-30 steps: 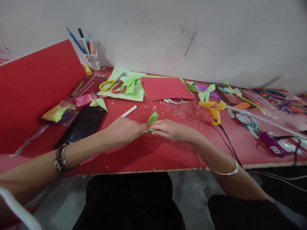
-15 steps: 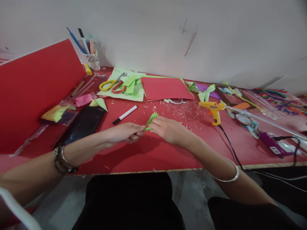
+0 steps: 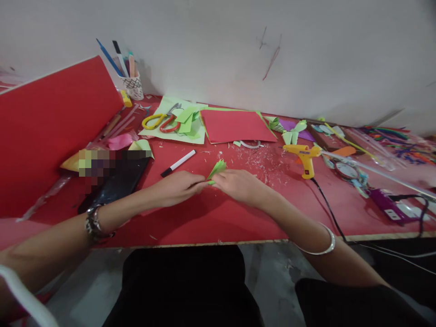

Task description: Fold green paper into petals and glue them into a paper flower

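Between my two hands, just above the red tabletop (image 3: pixel 204 227), is a small piece of bright green folded paper (image 3: pixel 217 169), its pointed, fringed end sticking up. My left hand (image 3: pixel 180 188) is closed at its lower left end, the fingertips pressed together. From the other side my right hand (image 3: pixel 238 186) pinches the same paper, and its fingers cover part of the folds. A black-capped white marker (image 3: pixel 178 163) lies just beyond my left hand. Small paper scraps are scattered past my right hand.
Scissors (image 3: pixel 155 121) and green strips rest on pale green paper at the back. Red sheets (image 3: pixel 238 126) lie beside them. A yellow glue gun (image 3: pixel 303 156) stands right, its cord running over the front edge. Left are a black pouch (image 3: pixel 126 181), a pen cup (image 3: pixel 133 86) and a red board (image 3: pixel 54 131).
My left hand has rolled over so that its back faces up more, and its wrist has shifted slightly right. My right hand stays nearly in place on the green paper.
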`<state>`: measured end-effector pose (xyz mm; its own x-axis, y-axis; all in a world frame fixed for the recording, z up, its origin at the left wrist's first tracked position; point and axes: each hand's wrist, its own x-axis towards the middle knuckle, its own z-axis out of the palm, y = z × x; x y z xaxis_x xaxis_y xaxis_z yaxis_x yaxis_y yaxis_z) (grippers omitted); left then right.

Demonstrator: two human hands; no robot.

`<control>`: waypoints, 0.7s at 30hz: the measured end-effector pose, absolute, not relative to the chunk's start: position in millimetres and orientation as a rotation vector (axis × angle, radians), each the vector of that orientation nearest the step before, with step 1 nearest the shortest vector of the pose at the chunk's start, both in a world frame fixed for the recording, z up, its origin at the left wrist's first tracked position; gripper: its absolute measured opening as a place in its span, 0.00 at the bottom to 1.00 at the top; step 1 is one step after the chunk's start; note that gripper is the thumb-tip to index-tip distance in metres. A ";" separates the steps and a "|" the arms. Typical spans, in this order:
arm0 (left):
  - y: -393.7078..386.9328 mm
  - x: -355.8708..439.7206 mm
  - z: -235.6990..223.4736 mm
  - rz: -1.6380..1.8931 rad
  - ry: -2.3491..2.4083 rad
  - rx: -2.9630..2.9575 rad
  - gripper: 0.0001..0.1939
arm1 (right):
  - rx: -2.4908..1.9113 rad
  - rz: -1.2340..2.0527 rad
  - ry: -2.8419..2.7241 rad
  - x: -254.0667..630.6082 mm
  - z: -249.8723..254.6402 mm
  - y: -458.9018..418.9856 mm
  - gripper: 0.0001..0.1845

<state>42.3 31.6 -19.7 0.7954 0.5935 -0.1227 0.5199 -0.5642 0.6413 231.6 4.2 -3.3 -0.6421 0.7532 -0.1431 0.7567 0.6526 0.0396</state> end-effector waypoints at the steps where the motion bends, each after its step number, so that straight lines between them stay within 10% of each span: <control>1: 31.1 42.4 -17.9 0.142 0.851 2.534 0.16 | 1.274 -0.133 2.694 231.2 -1.2 4.1 0.11; 8: 31.0 41.3 -10.6 -0.055 0.822 3.127 0.12 | 1.180 -0.483 2.753 234.6 7.6 8.1 0.16; 21: 28.9 40.5 -6.5 -0.112 0.741 1.833 0.25 | 1.141 0.076 2.710 229.0 0.9 -0.3 0.13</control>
